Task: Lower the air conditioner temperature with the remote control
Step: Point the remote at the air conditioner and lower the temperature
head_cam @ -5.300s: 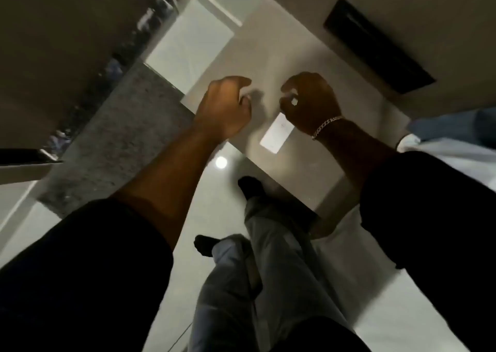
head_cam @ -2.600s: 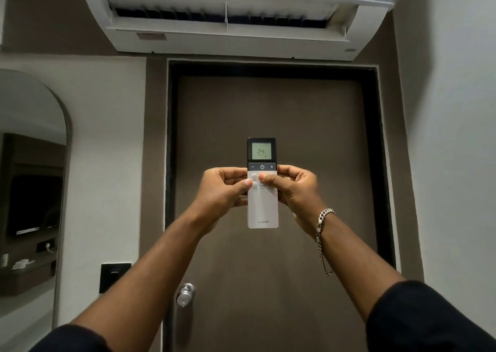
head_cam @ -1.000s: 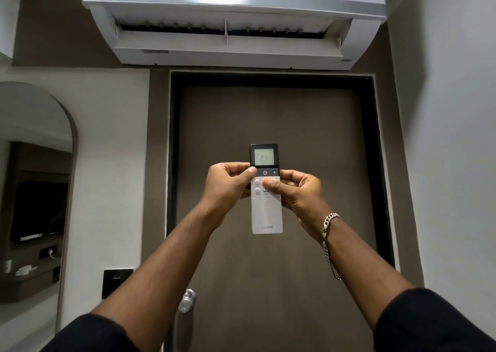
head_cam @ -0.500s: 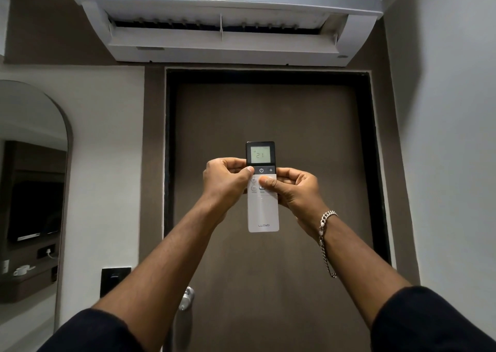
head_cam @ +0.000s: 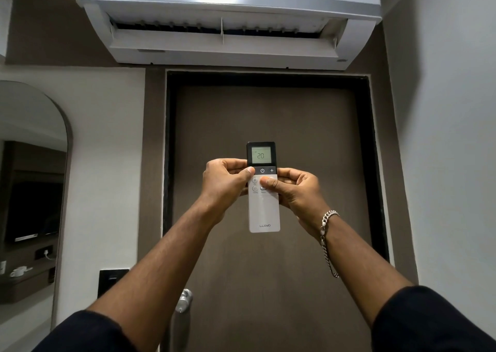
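A slim white remote control (head_cam: 264, 212) with a black top and a lit screen reading 20 is held upright in front of me. My left hand (head_cam: 224, 184) grips its left side, thumb resting on the dark button strip where the minus key sits. My right hand (head_cam: 296, 190), with a chain bracelet at the wrist, grips the right side, thumb lying on the white buttons below. High on the wall above hangs the white air conditioner (head_cam: 228, 21), its flap open.
A brown door (head_cam: 268, 115) in a black frame stands straight ahead, with a metal handle (head_cam: 183, 299) low down. An arched mirror (head_cam: 29, 190) and a black switch plate (head_cam: 112, 280) are on the left wall. A pale wall (head_cam: 442, 137) closes the right.
The screen went from 24 to 21 and now reads 20. My left thumb stays on the top-left key. Before that, both hands were over the remote on a surface.
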